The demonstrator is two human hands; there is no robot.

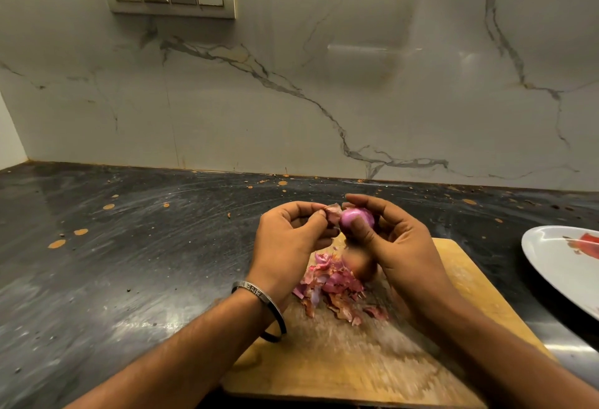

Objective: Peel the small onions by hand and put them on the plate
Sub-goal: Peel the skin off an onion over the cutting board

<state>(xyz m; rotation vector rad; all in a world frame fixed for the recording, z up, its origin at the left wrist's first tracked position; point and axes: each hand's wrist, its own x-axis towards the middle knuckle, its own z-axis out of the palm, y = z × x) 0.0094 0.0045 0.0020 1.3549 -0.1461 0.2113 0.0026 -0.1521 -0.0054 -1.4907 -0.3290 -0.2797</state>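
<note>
Head camera looks down on a dark countertop point(129, 246). At the left, the left hand point(288, 240), with a metal bangle point(259, 308) on its wrist, pinches a dry piece of skin point(332, 214) between thumb and fingers. Just right of it, the right hand point(389, 240) is closed around a small purple onion point(356, 219) — thumb on its near side. Both are raised above a wooden cutting board point(372, 360), where a heap of peels point(334, 288) lies beside an unpeeled onion point(363, 267). At the far right edge stands a white plate point(551, 266) — apart from the board.
</note>
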